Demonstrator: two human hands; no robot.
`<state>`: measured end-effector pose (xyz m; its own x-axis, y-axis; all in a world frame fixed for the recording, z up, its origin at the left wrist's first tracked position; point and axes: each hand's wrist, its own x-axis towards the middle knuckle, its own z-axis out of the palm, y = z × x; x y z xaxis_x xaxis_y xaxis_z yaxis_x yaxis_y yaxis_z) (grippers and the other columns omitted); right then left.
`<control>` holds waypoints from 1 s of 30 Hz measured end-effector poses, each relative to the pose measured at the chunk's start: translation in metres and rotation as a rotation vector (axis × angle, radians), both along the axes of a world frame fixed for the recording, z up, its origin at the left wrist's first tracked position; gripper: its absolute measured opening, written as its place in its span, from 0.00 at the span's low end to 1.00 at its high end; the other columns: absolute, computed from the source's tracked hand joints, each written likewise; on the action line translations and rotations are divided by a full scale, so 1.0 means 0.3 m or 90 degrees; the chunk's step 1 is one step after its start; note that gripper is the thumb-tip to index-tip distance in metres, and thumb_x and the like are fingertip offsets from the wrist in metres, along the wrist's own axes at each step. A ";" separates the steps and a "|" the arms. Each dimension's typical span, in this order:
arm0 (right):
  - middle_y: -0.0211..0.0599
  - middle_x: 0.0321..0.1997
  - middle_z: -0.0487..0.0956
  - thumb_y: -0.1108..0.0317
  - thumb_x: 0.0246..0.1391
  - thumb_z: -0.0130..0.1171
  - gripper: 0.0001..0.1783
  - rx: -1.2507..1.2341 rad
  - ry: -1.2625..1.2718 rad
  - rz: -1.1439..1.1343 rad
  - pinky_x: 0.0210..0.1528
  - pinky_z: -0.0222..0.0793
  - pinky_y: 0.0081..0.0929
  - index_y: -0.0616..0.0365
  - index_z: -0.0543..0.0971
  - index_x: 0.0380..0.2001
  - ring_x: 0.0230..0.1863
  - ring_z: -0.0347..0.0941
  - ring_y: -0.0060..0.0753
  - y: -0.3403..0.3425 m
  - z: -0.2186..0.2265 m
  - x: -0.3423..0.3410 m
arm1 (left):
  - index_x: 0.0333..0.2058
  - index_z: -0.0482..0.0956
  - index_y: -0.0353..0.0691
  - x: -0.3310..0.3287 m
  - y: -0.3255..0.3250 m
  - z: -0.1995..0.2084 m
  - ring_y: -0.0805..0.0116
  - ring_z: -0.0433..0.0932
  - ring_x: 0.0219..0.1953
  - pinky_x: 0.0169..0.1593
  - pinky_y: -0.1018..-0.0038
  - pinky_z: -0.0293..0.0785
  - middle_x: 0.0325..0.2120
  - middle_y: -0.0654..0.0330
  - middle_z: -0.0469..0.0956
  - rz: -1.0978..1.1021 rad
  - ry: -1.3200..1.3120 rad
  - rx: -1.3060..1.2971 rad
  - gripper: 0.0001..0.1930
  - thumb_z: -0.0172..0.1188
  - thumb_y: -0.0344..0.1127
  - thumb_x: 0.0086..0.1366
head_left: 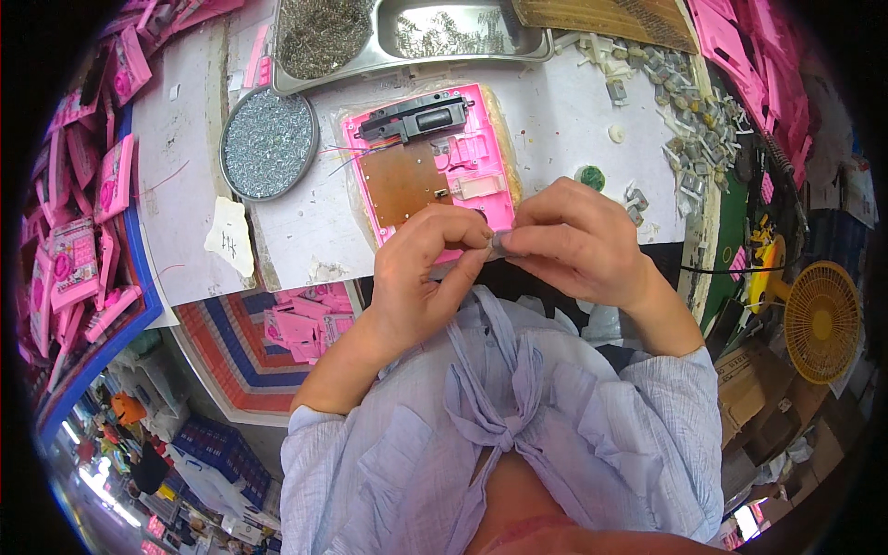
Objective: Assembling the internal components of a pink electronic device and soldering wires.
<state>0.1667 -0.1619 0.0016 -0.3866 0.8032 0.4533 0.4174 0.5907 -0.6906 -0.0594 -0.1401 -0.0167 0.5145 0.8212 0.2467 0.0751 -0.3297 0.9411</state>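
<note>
Just above the near edge of the table, my left hand (427, 264) and my right hand (581, 242) meet fingertip to fingertip. Both pinch one small grey part (498, 244), mostly covered by the fingers, so its kind cannot be made out. Beyond them lies an open pink plastic housing (507, 153) on a wrapped pad (356, 190). Inside the housing sit a brown circuit board (398, 185), a black module (416, 120) across the far end and a whitish rectangular piece (479, 187). Thin coloured wires (356, 151) stick out past the housing's left side.
A round dish of screws (268, 143) stands left of the housing. At the back is a metal tray (377, 55) holding springs. Small grey and white parts (684, 120) are heaped at right, near a green round piece (589, 178). Pink housings (74, 259) fill the left side.
</note>
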 end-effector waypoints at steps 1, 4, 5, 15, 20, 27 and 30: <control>0.37 0.36 0.80 0.73 0.42 0.73 0.18 0.016 -0.001 0.000 0.33 0.76 0.31 0.55 0.82 0.40 0.34 0.78 0.40 -0.001 -0.004 -0.005 | 0.37 0.76 0.34 -0.004 0.004 0.003 0.57 0.81 0.40 0.45 0.67 0.77 0.36 0.53 0.80 -0.009 0.012 -0.002 0.11 0.65 0.17 0.56; 0.37 0.37 0.80 0.74 0.42 0.72 0.17 0.052 -0.005 0.001 0.32 0.76 0.30 0.56 0.83 0.40 0.35 0.78 0.38 0.001 -0.011 -0.017 | 0.37 0.75 0.35 -0.012 0.006 0.010 0.56 0.79 0.42 0.47 0.66 0.76 0.39 0.52 0.79 -0.010 0.055 0.007 0.11 0.64 0.18 0.57; 0.37 0.37 0.81 0.74 0.42 0.72 0.17 0.054 -0.006 0.002 0.31 0.77 0.29 0.56 0.83 0.40 0.35 0.79 0.38 0.004 -0.010 -0.018 | 0.37 0.75 0.35 -0.014 0.005 0.013 0.56 0.79 0.43 0.47 0.65 0.76 0.40 0.52 0.78 -0.007 0.070 0.013 0.11 0.64 0.18 0.58; 0.41 0.40 0.82 0.77 0.41 0.71 0.20 0.074 -0.022 -0.015 0.34 0.78 0.32 0.59 0.82 0.42 0.36 0.80 0.42 0.040 -0.024 -0.026 | 0.38 0.81 0.35 -0.044 0.018 -0.018 0.59 0.78 0.43 0.42 0.69 0.77 0.42 0.51 0.78 0.097 0.037 0.106 0.11 0.69 0.22 0.56; 0.44 0.45 0.84 0.77 0.42 0.73 0.21 0.071 -0.042 -0.052 0.37 0.78 0.31 0.58 0.82 0.43 0.38 0.82 0.41 0.063 -0.056 0.006 | 0.38 0.82 0.37 -0.110 0.161 -0.076 0.53 0.78 0.43 0.47 0.64 0.74 0.42 0.52 0.78 0.275 0.209 0.302 0.11 0.71 0.28 0.56; 0.40 0.50 0.83 0.73 0.46 0.71 0.19 0.042 -0.104 -0.100 0.54 0.74 0.40 0.58 0.80 0.43 0.52 0.78 0.50 0.161 -0.085 0.019 | 0.35 0.84 0.39 -0.144 0.126 -0.098 0.58 0.77 0.36 0.43 0.62 0.68 0.33 0.59 0.78 0.294 0.355 0.187 0.09 0.71 0.31 0.56; 0.39 0.54 0.82 0.71 0.46 0.71 0.16 0.020 -0.145 -0.094 0.64 0.66 0.45 0.57 0.80 0.40 0.60 0.71 0.53 0.202 -0.086 0.008 | 0.34 0.84 0.40 -0.119 0.099 -0.089 0.62 0.77 0.34 0.41 0.64 0.66 0.31 0.62 0.77 0.299 0.358 0.314 0.08 0.72 0.30 0.54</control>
